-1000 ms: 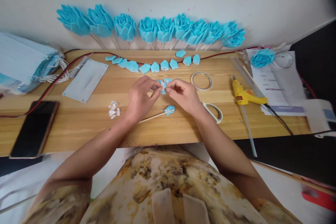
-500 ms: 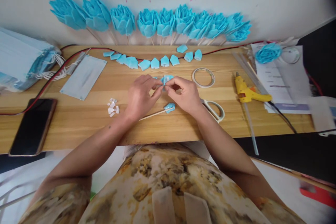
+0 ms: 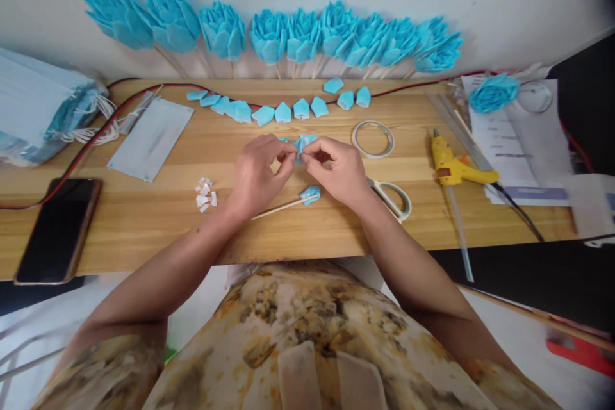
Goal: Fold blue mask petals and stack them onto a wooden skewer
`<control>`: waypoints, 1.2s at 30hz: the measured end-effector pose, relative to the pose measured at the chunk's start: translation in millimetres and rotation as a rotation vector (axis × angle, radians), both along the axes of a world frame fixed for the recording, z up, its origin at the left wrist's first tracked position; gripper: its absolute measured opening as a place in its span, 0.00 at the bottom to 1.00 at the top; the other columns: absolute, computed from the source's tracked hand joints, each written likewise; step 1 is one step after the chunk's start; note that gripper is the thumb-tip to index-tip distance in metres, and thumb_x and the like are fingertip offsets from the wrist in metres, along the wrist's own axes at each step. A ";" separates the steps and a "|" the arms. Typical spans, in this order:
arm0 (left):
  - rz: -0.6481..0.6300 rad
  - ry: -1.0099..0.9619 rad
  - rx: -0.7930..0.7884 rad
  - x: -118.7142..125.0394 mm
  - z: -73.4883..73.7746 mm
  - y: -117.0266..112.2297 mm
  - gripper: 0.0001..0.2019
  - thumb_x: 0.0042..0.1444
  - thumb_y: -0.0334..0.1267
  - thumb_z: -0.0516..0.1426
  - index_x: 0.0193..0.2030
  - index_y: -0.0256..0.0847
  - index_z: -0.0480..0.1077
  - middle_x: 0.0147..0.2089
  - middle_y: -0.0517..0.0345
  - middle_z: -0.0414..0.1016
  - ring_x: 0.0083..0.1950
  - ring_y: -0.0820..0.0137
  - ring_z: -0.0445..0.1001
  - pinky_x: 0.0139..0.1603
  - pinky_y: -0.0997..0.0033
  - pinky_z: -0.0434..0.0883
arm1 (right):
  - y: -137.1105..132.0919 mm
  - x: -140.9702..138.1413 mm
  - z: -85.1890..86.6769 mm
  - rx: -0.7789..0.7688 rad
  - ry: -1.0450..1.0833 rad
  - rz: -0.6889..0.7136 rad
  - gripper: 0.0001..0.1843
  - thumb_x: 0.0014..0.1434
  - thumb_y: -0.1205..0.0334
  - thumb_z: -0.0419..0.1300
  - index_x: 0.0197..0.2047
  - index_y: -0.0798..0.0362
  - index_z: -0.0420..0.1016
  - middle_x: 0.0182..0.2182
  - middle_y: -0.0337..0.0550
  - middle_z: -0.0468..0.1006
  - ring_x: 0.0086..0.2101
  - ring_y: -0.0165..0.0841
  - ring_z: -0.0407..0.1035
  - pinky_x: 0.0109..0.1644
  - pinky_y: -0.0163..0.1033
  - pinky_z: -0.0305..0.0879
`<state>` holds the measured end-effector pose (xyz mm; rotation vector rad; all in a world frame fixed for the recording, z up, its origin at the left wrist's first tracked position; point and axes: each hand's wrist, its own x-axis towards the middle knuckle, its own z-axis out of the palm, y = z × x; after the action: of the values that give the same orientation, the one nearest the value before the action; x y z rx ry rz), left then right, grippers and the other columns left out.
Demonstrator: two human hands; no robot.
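Note:
My left hand and my right hand meet over the middle of the wooden table. Both pinch one small folded blue petal between thumb and fingertips. Just below my right hand lies a thin wooden stick with a blue bud on its tip. A curved row of folded blue petals lies beyond my hands. Finished blue flowers on sticks lean against the wall.
A tape ring, scissors and a yellow glue gun lie to the right. White paper scraps, a face mask, a mask stack and a phone sit left. Papers carry another blue flower.
The view has tilted a little, so everything sits slightly higher in the picture. My hands have stayed together on the petal, fingers closing tighter around it.

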<state>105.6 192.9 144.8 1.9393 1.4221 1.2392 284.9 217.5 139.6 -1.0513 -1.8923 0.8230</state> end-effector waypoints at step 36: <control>-0.088 -0.566 -0.476 -6.1 -1.9 11.6 0.10 0.50 0.42 0.66 0.26 0.40 0.74 0.24 0.62 0.69 0.25 0.76 0.60 0.27 0.72 0.59 | 0.7 1.7 5.2 -0.246 0.089 0.107 0.06 0.57 0.58 0.61 0.31 0.51 0.72 0.26 0.36 0.74 0.28 0.29 0.64 0.33 0.36 0.60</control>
<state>99.5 204.5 142.9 1.1957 1.1774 1.1521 286.5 218.2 144.8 -1.0468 -1.8168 1.1686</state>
